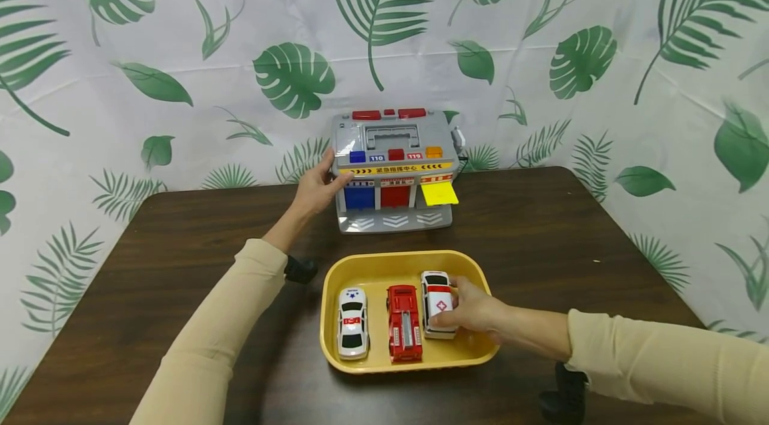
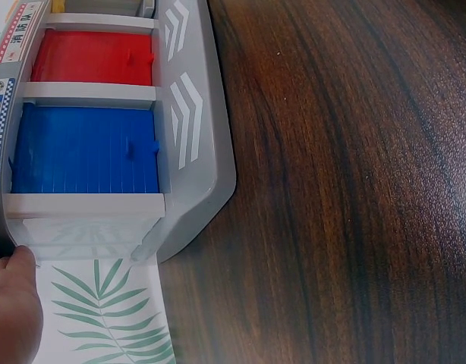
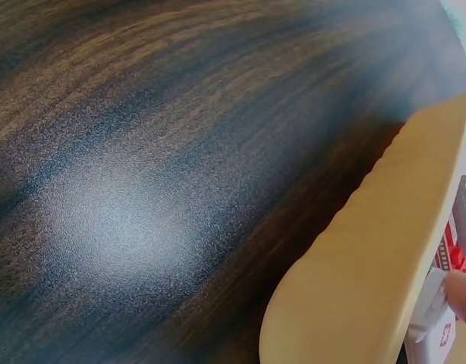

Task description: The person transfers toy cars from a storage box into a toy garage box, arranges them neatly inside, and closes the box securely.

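Note:
A grey toy emergency station stands at the back of the table, with blue and red garage doors down and a yellow door raised. My left hand grips its left end, thumb toward the front. In the left wrist view the blue door is near that hand. Inside a yellow tray, my right hand pinches a white toy ambulance at the right side. A red toy fire truck and a white toy police car lie to the ambulance's left.
The dark wooden table carries the tray in front of the station. Behind it hangs a white cloth with green leaf prints. The tray's outer wall rises beside the right wrist camera.

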